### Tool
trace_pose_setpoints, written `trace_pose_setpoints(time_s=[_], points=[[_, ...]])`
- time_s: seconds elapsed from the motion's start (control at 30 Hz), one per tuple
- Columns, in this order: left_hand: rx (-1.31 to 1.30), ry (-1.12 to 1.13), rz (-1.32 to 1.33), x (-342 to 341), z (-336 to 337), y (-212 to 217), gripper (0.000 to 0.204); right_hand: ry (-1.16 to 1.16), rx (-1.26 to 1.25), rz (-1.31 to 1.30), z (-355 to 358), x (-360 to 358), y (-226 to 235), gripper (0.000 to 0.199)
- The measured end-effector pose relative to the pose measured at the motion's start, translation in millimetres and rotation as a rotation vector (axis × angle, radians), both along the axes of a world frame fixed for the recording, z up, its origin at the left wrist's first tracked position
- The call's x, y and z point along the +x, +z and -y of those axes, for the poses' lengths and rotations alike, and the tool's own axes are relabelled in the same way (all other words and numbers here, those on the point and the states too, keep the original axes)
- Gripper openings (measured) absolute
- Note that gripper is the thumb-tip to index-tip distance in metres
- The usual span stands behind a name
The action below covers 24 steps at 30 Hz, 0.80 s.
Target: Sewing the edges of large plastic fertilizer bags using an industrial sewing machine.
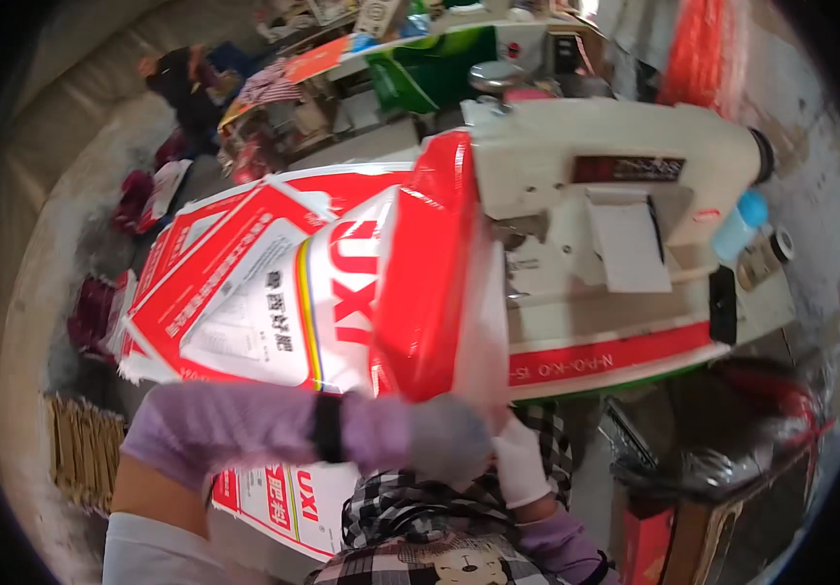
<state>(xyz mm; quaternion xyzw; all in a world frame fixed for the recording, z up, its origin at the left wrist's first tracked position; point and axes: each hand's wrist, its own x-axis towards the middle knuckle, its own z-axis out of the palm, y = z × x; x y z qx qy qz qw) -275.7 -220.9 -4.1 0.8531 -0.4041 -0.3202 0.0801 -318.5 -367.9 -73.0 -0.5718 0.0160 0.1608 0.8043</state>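
Note:
A red and white printed woven sack (420, 283) lies on the table, its right part folded up in a red band beside the head of an off-white industrial sewing machine (537, 146). The sack's pale edge runs down toward my two hands at the near table edge. My left hand (449, 439), in a grey glove, is rounded and smeared by motion just below the sack's lower corner. Close beside it, my right hand (520, 463) wears a white glove; its fingers are blurred and partly hidden, so any grip on the sack cannot be made out.
More printed sacks (235, 283) lie flat at the left, and another sack (313, 502) shows below my left forearm. A light blue bottle (740, 224) stands behind the machine. At lower right is a box with dark plastic (722, 458). Cluttered shelving (332, 107) lines the back.

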Motion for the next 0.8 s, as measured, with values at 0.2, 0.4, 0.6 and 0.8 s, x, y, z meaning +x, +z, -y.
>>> trace_pose_setpoints(time_s=[0.2, 0.4, 0.6, 0.8], points=[[0.138, -0.056, 0.307, -31.1, 11.6, 20.0, 0.022, -0.001, -0.439, 0.301, 14.0, 62.8, -16.4, 0.04], [-0.088, -0.365, 0.183, 3.2, 37.5, 32.8, 0.034, 0.145, -1.218, 0.353, -32.8, 127.1, -34.2, 0.071], [0.449, -0.217, 0.167, 163.8, -27.5, 102.5, 0.049, 0.311, -1.384, 0.406, -40.0, 103.9, -36.2, 0.051], [-0.159, -0.275, 0.277, 9.7, -4.0, 40.0, 0.014, 0.091, -1.543, 0.525, -56.0, 207.9, -50.1, 0.024]])
